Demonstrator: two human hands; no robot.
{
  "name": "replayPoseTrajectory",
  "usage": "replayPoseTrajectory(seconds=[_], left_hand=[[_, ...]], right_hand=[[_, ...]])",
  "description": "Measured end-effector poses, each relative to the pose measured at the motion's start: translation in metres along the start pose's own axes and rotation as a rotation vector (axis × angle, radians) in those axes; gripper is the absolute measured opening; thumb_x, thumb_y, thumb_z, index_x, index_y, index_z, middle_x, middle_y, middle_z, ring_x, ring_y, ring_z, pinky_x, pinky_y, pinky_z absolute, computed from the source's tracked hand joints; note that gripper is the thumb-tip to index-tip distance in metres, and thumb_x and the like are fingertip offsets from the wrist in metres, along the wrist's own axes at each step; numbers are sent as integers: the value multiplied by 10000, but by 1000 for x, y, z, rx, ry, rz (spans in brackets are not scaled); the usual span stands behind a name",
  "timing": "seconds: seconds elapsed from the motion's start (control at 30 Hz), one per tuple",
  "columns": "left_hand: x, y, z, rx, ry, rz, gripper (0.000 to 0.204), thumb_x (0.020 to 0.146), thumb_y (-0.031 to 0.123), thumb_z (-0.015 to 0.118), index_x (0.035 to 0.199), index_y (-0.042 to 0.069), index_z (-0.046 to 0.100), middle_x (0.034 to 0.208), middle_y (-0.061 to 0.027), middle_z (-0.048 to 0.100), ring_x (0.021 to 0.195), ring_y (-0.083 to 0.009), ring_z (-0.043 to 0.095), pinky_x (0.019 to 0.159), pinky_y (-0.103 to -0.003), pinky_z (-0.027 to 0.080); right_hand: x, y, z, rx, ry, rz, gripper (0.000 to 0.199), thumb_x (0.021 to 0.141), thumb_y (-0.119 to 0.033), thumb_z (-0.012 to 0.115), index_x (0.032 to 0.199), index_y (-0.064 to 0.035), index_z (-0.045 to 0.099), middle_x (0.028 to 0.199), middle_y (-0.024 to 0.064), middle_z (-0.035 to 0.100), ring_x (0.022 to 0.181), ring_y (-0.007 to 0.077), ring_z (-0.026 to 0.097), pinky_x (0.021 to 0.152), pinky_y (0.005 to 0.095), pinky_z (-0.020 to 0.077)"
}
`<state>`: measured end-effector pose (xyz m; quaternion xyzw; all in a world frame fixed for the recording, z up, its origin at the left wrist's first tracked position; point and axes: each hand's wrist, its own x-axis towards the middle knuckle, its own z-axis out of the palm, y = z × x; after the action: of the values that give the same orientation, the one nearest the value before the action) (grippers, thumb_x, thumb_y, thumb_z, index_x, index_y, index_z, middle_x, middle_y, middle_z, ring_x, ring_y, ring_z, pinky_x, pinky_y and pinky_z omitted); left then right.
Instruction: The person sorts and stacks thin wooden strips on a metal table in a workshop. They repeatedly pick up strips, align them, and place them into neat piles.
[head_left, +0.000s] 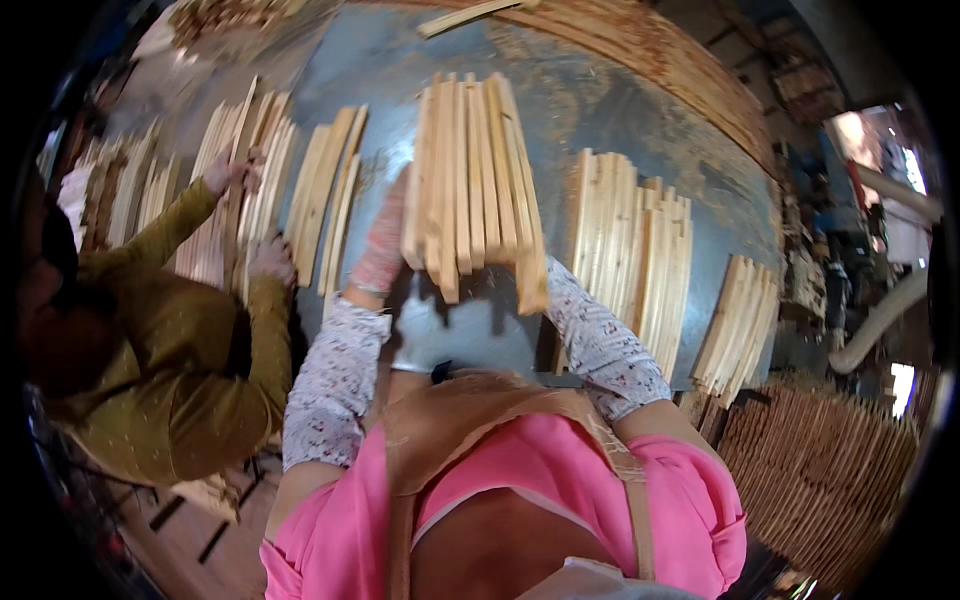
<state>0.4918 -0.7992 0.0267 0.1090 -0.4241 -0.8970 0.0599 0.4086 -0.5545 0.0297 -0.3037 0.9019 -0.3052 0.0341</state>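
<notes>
A: Holding up a fanned bundle of pale, flat wooden slats (pixel 472 185) over the grey metal tabletop (pixel 600 110), both arms raised from below. Long axis of the slats running away from the body, near ends pointing back at the chest, far ends toward the top of the table.

B: Left hand (pixel 382 240)?

A: In a reddish patterned glove, pressed flat against the bundle's left edge, fingers stretched up along the outermost slat. Closed against the wood, not curled round it so far as visible.

B: And the right?

A: Hidden behind the lower right corner of the bundle. Only the white floral sleeve (pixel 600 340) showing, running up under the slats. Can't tell finger state there. Judging from the sleeve, supporting from beneath or from the right edge.

B: Nearer hand, then?

A: Both touching, left on the side, right underneath. Bundle lying straight ahead of the fingers and above them, splayed wider at the near end.

B: Surroundings?

A: More pale slat stacks lying on the table: one just right of the bundle (pixel 635 245), a smaller one further right (pixel 740 325), another to the left (pixel 330 195). Co-worker in an olive-green long-sleeved top (pixel 190 360) at far left, both their hands on a separate slat pile (pixel 235 185). Well apart from the held bundle.
</notes>
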Motion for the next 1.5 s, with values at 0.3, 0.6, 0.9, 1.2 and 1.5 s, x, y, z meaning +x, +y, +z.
replayPoseTrajectory(seconds=[0.3, 0.6, 0.9, 1.2, 1.5], left_hand=[[-88, -89, -55, 1339, -17, 139, 522, 1064, 304, 564, 1464, -30, 598, 1469, -214, 659, 1332, -364, 623, 1169, -348, 445], [-115, -82, -37, 671, 168, -328, 466, 1070, 277, 596, 1416, -24, 670, 1304, -139, 729, 1170, -230, 666, 1059, -314, 506], [-104, -105, -48, 495, 254, -412, 360, 1033, 212, 700, 1280, -51, 690, 1058, -63, 713, 803, -142, 619, 702, -279, 515], [-102, -137, -60, 795, 227, -295, 642, 1012, 386, 648, 1460, -72, 610, 1446, -246, 672, 1353, -332, 622, 1179, -375, 441], [-106, -132, 29, 1005, 507, -248, 705, 1005, 416, 668, 1503, -74, 569, 1414, -281, 685, 1325, -350, 661, 1130, -392, 496]], right_hand=[[-63, 47, 23, -8, -350, 371, 449, 1034, -266, 560, 1452, -119, 629, 1301, 252, 719, 1251, 460, 640, 1072, 506, 497], [-113, 63, 49, 395, -269, 459, 472, 1078, -334, 511, 1455, -84, 646, 1358, 217, 725, 1308, 400, 651, 1106, 425, 484], [-138, 82, 25, 432, -275, 582, 528, 1070, -339, 611, 1503, -38, 619, 1446, 213, 690, 1354, 322, 641, 1151, 353, 468], [-224, 302, -205, -334, 596, 648, 451, 1029, -215, 620, 1390, 56, 602, 1290, 182, 731, 1105, 287, 709, 956, 380, 532], [-317, 417, -198, -63, -91, 955, 587, 1127, -459, 440, 1596, -107, 448, 1394, 218, 701, 1253, 342, 709, 1007, 456, 593]])
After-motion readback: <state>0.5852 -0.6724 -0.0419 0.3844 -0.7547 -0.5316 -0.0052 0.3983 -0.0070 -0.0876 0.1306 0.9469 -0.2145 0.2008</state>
